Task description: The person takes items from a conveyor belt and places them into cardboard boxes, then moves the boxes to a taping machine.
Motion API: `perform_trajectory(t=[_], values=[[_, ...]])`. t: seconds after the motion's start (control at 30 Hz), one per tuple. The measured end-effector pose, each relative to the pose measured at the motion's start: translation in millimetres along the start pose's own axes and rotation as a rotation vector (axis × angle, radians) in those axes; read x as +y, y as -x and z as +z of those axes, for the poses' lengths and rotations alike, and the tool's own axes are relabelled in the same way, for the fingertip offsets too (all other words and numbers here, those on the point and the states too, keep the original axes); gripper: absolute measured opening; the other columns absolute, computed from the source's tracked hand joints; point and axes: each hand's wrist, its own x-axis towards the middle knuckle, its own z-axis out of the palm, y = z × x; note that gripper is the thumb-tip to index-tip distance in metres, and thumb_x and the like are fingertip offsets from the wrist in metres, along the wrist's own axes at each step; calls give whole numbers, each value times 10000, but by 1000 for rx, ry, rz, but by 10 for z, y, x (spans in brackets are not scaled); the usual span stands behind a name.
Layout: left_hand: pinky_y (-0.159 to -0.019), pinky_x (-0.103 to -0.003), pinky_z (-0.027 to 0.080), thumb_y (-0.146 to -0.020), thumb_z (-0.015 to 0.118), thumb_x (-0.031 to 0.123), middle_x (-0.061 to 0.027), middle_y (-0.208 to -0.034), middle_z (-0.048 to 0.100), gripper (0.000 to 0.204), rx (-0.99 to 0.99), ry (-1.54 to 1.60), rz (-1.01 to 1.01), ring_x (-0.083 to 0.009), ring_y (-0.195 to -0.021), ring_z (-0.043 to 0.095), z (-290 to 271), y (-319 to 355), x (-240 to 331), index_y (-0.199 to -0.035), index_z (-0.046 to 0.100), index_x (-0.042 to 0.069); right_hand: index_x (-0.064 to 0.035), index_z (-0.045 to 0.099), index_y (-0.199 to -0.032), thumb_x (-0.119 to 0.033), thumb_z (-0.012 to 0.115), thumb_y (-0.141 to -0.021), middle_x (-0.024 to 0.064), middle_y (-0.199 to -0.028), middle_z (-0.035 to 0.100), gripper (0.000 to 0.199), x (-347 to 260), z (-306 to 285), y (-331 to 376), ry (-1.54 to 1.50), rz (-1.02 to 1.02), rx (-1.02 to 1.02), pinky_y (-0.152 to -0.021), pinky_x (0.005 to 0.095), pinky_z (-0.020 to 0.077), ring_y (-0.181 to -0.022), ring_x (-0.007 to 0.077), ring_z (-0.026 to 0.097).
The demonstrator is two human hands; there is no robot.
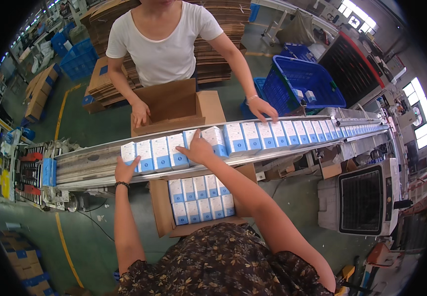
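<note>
A row of small white-and-blue cartons (pixel 161 156) stands upright on the conveyor belt (pixel 87 165). My left hand (pixel 124 171) presses its fingers against the left end of the row. Farther right, my right hand (pixel 201 150) has its thumb on a carton's front and a finger over the top, so several cartons are held between both hands. More cartons (pixel 272 136) continue along the belt to the right, just past my right hand. Below the belt, close to my body, an open cardboard box (pixel 161 209) contains two visible rows of the same cartons (pixel 198 204).
Across the belt, a person in a white shirt (pixel 161 44) has one hand at an open cardboard box (pixel 211 106) and the other hand (pixel 262 107) by the cartons. A blue basket (pixel 292 81) stands behind the belt. Right of my box is a pale machine (pixel 329 204).
</note>
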Motion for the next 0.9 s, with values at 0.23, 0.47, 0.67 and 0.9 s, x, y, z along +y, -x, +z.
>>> perform_trajectory(t=[0.23, 0.47, 0.67, 0.9], values=[[-883, -369, 474, -745, 811, 420, -145, -1088, 660, 616, 138, 191, 151, -247, -995, 636, -665, 139, 119, -1132, 548, 18, 159, 206, -1417, -475, 747, -777, 320, -1148, 603, 1051, -180, -542, 467, -318, -75, 138, -913, 397, 495, -1076, 411, 607], [-930, -449, 447, -674, 834, 293, -260, -1245, 552, 883, 365, -162, 424, -417, -1102, 559, -1474, 2012, 1319, -1367, 392, -30, 19, 241, -1450, -285, 797, -766, 258, -1287, 469, 933, 291, -1047, 1971, -432, -230, 365, -955, 437, 457, -1174, 413, 516], [-947, -480, 442, -785, 753, 389, -327, -1290, 466, 831, -232, -240, 534, -437, -1183, 493, 282, 2635, 272, -1333, 372, -106, 48, 310, -1406, -498, 614, -871, 321, -1260, 517, 822, 1949, 473, 2667, 15, 177, -458, -982, 445, 445, -1182, 453, 523], [-775, -437, 535, -781, 747, 277, -210, -940, 697, 341, -778, -772, 360, -358, -897, 675, 1251, 1928, -356, -927, 717, -29, -53, 620, -1143, -411, 554, -936, 187, -1146, 641, 418, 2076, 223, 2249, 1, -24, -342, -865, 436, 494, -1035, 343, 620]])
